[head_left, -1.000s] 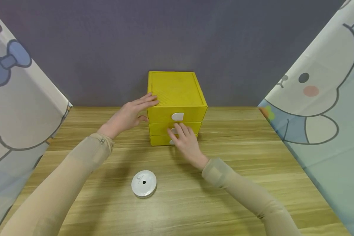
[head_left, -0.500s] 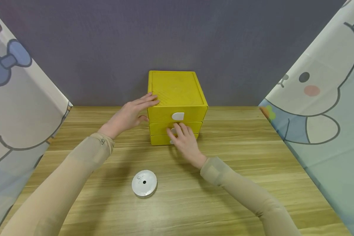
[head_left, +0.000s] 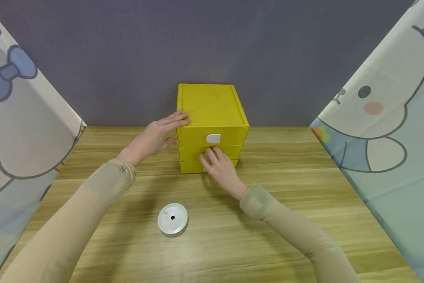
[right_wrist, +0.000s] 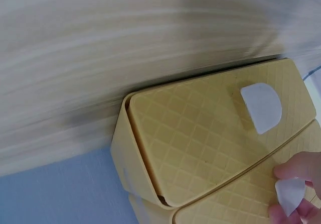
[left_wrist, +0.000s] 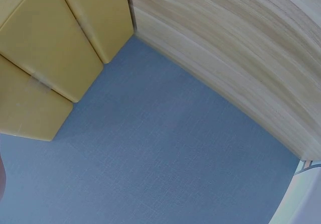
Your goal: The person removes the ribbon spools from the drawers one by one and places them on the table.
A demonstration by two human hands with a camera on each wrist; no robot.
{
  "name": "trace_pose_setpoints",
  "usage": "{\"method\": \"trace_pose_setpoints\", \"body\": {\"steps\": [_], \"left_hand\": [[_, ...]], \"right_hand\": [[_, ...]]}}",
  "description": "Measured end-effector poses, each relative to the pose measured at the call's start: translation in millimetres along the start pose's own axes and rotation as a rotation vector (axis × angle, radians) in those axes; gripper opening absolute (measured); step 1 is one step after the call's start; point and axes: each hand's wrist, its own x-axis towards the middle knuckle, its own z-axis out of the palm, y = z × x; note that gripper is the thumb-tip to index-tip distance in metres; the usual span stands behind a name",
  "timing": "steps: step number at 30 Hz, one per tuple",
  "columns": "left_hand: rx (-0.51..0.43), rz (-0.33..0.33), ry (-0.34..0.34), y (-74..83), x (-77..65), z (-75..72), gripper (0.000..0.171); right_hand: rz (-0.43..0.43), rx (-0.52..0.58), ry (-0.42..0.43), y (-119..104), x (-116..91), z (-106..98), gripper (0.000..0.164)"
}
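Observation:
A yellow three-drawer box point(head_left: 212, 104) stands at the back of the table, its drawers flush with the front. My left hand point(head_left: 151, 137) rests on its top left front edge with fingers straight, thumb low against the left side. With thumb and fingers, my right hand point(head_left: 222, 171) pinches the white handle point(right_wrist: 290, 195) of the middle drawer point(right_wrist: 235, 196). The lowest drawer's white handle point(right_wrist: 263, 107) shows free in the right wrist view. Above the right hand, the top drawer's white handle point(head_left: 213, 138) is untouched. Only a sliver of the left hand enters the left wrist view.
A flat white disc point(head_left: 173, 219) with a small centre hole lies on the wooden table point(head_left: 286, 188), nearer me. Behind the box rises a grey-blue panel point(head_left: 127, 78). Cartoon-printed cloths point(head_left: 385, 114) border both sides.
The right-hand fingers have drawn in slightly over the middle drawer's handle. My left hand, the box and the disc stay where they were.

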Motion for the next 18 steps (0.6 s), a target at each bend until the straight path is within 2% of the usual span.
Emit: {"method": "trace_pose_setpoints", "body": {"steps": [3, 9, 16, 18], "left_hand": [[-0.004, -0.003, 0.000, 0.0, 0.0, -0.1, 0.073], [-0.008, 0.002, -0.004, -0.7, 0.5, 1.0, 0.073], [-0.008, 0.006, 0.002, -1.2, 1.4, 1.9, 0.073], [-0.009, 0.005, 0.001, -1.4, 1.4, 2.4, 0.073]], "right_hand": [[-0.018, -0.014, -0.015, 1.1, 0.9, -2.1, 0.022], [-0.032, -0.047, 0.036, 1.5, 1.8, 0.1, 0.013], [-0.034, -0.079, 0.041, 1.4, 3.8, 0.6, 0.010], [-0.039, -0.094, 0.045, 1.4, 3.9, 0.9, 0.016]]}}
